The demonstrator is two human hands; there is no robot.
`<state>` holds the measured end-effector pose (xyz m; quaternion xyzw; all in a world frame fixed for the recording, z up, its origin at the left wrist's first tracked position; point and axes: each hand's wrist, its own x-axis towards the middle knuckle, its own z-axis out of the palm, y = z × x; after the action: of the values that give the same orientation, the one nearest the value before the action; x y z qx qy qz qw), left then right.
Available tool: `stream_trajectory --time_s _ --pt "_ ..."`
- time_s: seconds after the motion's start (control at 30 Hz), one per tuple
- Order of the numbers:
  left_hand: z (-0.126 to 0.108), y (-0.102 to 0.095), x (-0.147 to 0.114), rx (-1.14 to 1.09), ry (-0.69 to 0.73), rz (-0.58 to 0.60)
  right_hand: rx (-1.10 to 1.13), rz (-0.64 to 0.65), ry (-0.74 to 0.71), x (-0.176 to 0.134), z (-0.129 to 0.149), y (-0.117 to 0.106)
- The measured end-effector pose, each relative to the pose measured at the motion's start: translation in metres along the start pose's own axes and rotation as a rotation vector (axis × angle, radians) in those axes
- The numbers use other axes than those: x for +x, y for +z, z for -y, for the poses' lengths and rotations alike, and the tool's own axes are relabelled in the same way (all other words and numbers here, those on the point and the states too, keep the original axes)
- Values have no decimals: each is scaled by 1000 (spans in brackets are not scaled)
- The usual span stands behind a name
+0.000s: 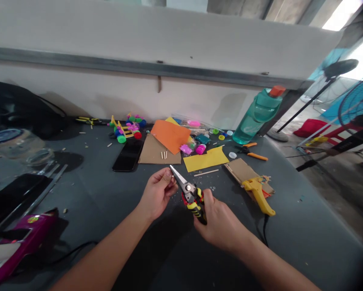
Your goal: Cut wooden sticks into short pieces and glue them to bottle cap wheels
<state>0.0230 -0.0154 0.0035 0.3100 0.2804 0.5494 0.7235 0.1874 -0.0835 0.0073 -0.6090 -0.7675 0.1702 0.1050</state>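
My right hand (pixel 219 220) is wrapped round the black and yellow handles of a pair of scissors (pixel 187 188), whose blades point up and left. The blade tips reach the fingers of my left hand (pixel 159 192). Those fingers are pinched together, and a tiny pale bit shows at them, too small to name. Just beyond, several short wooden stick pieces (pixel 164 155) stand or lie on a piece of brown cardboard (pixel 146 151). A longer thin wooden stick (pixel 206 172) lies to the right, below a yellow sheet (pixel 205 159).
A yellow glue gun (pixel 258 196) rests on cardboard at the right, near orange-handled pliers (pixel 256 155) and a teal bottle (pixel 257 115). Behind lie orange paper (pixel 171 135) and small colourful toys (pixel 125 129). A black phone (pixel 128 154), a clear jar (pixel 19 145) and a magenta device (pixel 26 238) are leftward.
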Motion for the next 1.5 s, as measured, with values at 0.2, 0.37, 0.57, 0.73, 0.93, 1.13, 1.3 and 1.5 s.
stream_trajectory --time_s 0.2,0.37,0.57,0.73,0.93,1.13,1.3,1.5 --pt "-2 0 0 9 -7 48 299 -65 19 2 2 -7" --pt "-7 -6 4 -16 41 9 257 -64 54 1 -1 -7" --pt "-5 -11 6 -9 64 -46 178 -49 28 1 -3 1" --pt "-5 -12 6 -18 47 -42 177 -28 21 1 -3 0" --pt "-8 -11 6 -17 35 -51 187 0 15 -2 -2 -1" --pt "-8 -12 7 -28 35 12 215 25 3 -2 0 -3" --pt "-9 -11 6 -8 35 2 197 17 -5 -2 -2 -2" --pt "-8 -12 7 46 56 -4 80 -20 -13 -1 -8 1"
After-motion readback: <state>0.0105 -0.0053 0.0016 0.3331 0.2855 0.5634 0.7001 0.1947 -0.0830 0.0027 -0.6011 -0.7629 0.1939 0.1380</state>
